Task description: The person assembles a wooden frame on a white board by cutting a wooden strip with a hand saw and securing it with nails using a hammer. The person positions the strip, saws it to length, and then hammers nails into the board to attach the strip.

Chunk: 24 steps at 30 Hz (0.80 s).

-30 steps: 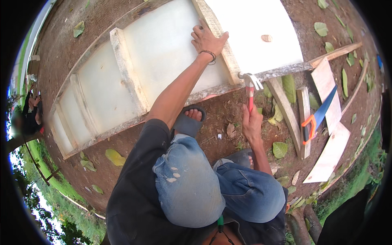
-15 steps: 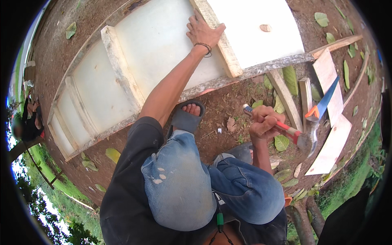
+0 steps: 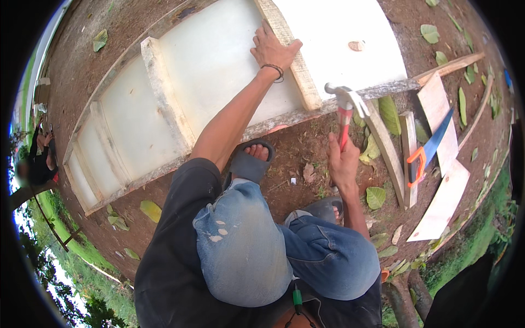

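The left hand [image 3: 275,52] rests, thumb and fingers spread, against a wooden crosspiece [image 3: 301,75], arm outstretched — the right hand [image 3: 343,163], nearer the body, grips a hammer [image 3: 344,117] by its handle.

Soft, even daylight lights the brown soil [image 3: 298,148], leaving only faint shadows. The white panel [image 3: 328,35] glares, its surface nearly washed out, and sky [image 3: 21,216] at the left rim burns to white with bluish fringing. Fisheye distortion bows the wooden frame [image 3: 123,62]; black swallows the corners. The claw hammer [image 3: 345,99] looks fairly crisp, the lower-left foliage [image 3: 98,310] less distinct.
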Tool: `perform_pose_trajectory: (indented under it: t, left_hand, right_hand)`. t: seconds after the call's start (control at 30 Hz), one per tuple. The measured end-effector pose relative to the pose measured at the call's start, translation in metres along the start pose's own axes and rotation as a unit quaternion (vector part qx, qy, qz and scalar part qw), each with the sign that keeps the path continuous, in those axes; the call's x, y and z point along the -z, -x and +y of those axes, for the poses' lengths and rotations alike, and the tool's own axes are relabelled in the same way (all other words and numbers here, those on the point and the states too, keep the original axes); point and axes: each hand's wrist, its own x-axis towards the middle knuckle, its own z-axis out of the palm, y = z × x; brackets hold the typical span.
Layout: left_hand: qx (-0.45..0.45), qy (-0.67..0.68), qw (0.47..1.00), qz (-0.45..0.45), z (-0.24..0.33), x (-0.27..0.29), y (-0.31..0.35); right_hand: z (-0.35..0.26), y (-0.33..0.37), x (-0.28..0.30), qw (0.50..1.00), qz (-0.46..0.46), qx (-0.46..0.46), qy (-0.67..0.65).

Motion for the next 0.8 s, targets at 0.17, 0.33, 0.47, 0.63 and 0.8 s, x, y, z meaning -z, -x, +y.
perform_pose_trajectory:
  t: [0.17,0.33,0.47,0.63,0.8]
  left_hand:
    - [0.009,0.028,0.999,-0.014,0.012,-0.004,0.007]
    - [0.015,0.002,1.0,-0.019,-0.005,0.002,0.005]
    - [-0.007,0.046,0.999,0.005,0.01,-0.007,-0.004]
    - [-0.002,0.08,0.997,-0.011,0.021,-0.004,-0.008]
    - [0.022,0.136,0.99,0.013,0.013,-0.006,0.005]
  right_hand:
    - [0.002,-0.005,-0.011,0.926,0.115,0.29,-0.214]
    - [-0.001,0.003,-0.006,0.998,0.024,0.03,-0.043]
    - [0.03,0.009,-0.01,0.978,0.118,0.162,0.061]
    - [0.03,0.01,-0.016,0.997,-0.051,0.013,0.055]
    - [-0.02,-0.007,0.0,0.904,-0.033,-0.182,-0.385]
